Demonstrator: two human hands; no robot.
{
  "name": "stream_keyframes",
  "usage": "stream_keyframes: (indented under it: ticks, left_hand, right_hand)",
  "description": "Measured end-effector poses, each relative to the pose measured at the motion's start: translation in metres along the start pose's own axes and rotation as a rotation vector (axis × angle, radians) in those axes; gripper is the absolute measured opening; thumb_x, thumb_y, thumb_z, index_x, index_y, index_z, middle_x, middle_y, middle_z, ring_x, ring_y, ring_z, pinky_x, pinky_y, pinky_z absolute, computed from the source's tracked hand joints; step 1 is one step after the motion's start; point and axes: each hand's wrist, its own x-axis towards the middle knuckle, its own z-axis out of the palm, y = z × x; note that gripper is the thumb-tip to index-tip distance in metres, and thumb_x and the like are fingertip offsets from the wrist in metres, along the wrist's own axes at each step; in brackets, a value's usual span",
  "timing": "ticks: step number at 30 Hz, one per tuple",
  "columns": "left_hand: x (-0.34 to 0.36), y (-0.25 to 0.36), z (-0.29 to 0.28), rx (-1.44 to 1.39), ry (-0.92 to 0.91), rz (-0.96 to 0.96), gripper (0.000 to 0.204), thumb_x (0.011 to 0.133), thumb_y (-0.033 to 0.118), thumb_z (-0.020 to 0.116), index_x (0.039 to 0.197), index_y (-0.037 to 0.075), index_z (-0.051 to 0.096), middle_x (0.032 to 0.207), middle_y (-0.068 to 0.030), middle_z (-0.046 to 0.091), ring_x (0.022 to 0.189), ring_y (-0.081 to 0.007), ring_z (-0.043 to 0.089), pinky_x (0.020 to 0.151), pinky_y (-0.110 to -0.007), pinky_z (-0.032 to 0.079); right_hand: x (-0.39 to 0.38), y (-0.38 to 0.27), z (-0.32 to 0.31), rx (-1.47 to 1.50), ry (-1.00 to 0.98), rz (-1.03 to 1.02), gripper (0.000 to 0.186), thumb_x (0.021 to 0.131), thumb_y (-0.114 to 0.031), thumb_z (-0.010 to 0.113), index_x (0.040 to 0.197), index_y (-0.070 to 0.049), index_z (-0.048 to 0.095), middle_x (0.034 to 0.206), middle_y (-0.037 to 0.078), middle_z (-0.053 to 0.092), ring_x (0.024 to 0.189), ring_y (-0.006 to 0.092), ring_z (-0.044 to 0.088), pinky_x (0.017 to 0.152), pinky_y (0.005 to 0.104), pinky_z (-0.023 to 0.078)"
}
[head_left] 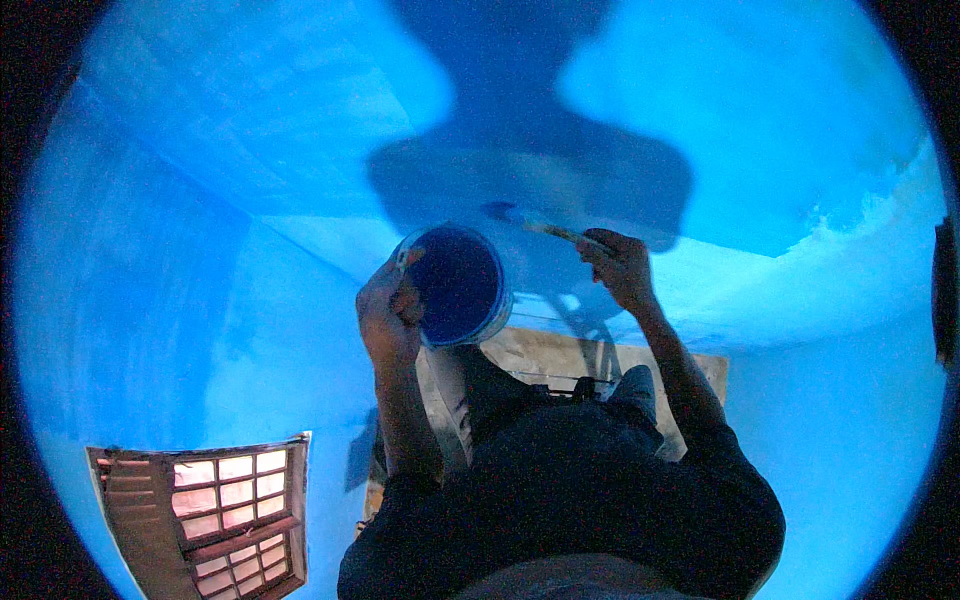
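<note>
My left hand (388,305) is closed on the rim of a round paint bucket (503,305), held up in front of me. Dark blue paint (455,280) shows inside it. In my right hand (622,268) is a paintbrush (550,229), gripped by its handle. Its dark, blue-stained bristles point left, just past the bucket's upper right side and in front of the wall. Whether the bristles touch the wall I cannot tell. Ahead, the wall (760,190) is deep blue over much of its surface, with paler, patchy blue at the lower right.
At the lower left a barred window (230,495) with a brown frame is set in the left wall (290,390). My shadow falls across the wall ahead. Far below lies a brownish floor (545,350), with my shoe (634,390) above it. A dark object (943,290) stands at the right rim.
</note>
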Motion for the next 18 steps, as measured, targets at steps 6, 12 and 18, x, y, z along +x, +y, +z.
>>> stream_keyframes:
  ticks: [6,12,18]
  left_hand:
    - [-0.002,0.000,-0.038,-0.279,0.048,-0.030,0.038,0.084,0.023,0.051,0.106,-0.006,0.063,0.084,-0.0071,0.065,0.070,-0.0119,0.055,0.060,-0.026,0.042]
    - [-0.008,0.008,-0.056,-0.093,0.142,-0.043,0.048,0.080,0.029,0.053,0.108,-0.010,0.060,0.057,0.0052,0.039,0.048,-0.0034,0.034,0.043,-0.022,0.021]
    - [0.004,-0.013,-0.064,-0.175,0.170,-0.051,0.052,0.080,0.030,0.055,0.111,-0.012,0.057,0.055,0.0067,0.036,0.045,-0.0026,0.030,0.040,-0.021,0.020]
  right_hand:
    - [0.075,0.025,0.101,-0.416,0.114,-0.477,0.026,0.089,-0.028,0.059,0.078,-0.004,0.062,0.063,0.012,0.060,0.054,0.0274,0.058,0.046,0.0393,0.043]
    - [0.121,0.018,0.162,-0.356,0.230,-0.428,0.028,0.089,-0.028,0.056,0.072,-0.006,0.056,0.064,0.013,0.058,0.056,0.0326,0.059,0.048,0.0452,0.045]
    - [0.127,0.040,0.149,-0.372,0.441,-0.428,0.025,0.089,-0.027,0.056,0.074,-0.007,0.058,0.067,0.013,0.060,0.057,0.0325,0.059,0.048,0.0429,0.046]
